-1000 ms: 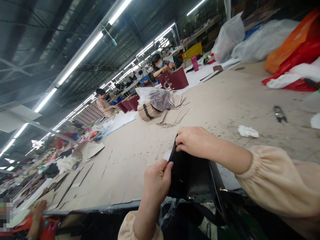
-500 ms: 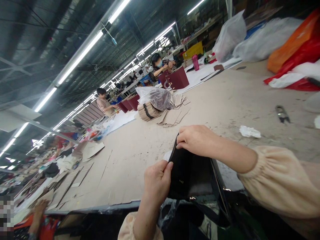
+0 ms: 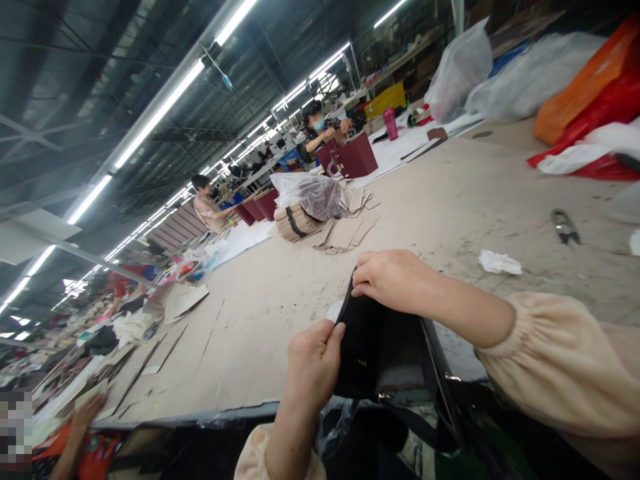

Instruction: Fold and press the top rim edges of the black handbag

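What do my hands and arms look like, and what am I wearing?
The left hand and right hand are bare: no gloves, rings or watch. The right sleeve and left sleeve are loose beige fabric, gathered at the cuff.

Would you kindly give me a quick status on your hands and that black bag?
Left hand pinches black bag at its left edge. Right hand grips the top edge. Bag upright at table edge. Paper scrap beyond, apart from hands.
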The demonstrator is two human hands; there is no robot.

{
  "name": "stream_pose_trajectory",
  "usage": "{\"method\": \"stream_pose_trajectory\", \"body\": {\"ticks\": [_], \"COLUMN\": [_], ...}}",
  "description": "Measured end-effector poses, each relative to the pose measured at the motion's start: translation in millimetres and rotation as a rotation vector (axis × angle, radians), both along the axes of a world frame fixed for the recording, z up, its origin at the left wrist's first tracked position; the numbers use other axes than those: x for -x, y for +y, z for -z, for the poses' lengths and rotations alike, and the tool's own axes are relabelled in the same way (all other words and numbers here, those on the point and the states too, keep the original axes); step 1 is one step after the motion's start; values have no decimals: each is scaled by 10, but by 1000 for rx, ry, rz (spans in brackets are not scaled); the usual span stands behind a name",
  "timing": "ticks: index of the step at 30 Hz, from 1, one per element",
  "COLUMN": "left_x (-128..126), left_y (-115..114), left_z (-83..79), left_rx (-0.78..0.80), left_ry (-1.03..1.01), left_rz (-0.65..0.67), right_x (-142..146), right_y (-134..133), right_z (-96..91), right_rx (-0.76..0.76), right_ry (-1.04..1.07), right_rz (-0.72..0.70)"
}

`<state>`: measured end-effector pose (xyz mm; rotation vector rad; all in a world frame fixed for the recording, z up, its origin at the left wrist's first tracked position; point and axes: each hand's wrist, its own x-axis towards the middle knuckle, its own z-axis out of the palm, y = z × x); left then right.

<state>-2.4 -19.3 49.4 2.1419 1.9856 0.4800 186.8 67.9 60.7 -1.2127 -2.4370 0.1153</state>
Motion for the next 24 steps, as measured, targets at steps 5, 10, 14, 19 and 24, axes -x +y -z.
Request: {"method": "stream_pose_trajectory", "body": {"ticks": [5,10,14,19,24], "left_x": [-28,-50,-58,-88,-176], "left_y": [-14,-16,1,28,108], "left_z": [-10,-16,-53,-195,-269], "left_rx": [5,-3,16,69,34], "left_ry": [37,81,151,282,319], "left_rz": [28,66,88,130,113], "right_x": [0,-3,0,28,65], "right_y": [-1,-12,-11,-7,-10], "right_z": [0,-19,-26,-26,-12], "right_rx": [-3,21,43,32,14], "right_ry": [-4,-4,-11,-14,-31], "right_rz": [9,18,23,17,15]}}
